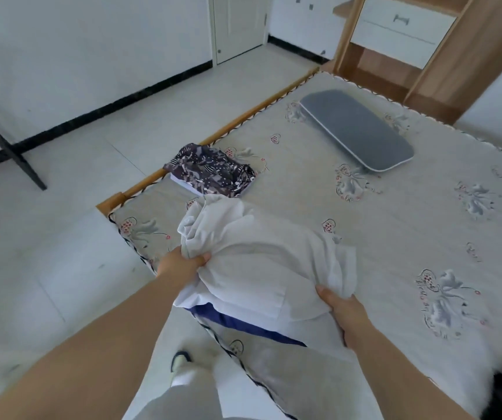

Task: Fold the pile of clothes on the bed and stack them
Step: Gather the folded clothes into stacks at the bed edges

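Clothes are partly done: a patterned folded piece (210, 171) lies on a white one, a small stack on the bed (395, 231) well beyond the left hand (183, 263). A white garment (261, 265), still bunched, lies between the hands over something blue (243, 324). The left hand grips its left edge in curled fingers; the right hand (342, 310) pinches its near right corner. Folding this one and stacking it remain, by my judgement. No containers show; a grey pad (355, 128) lies far past the right hand.
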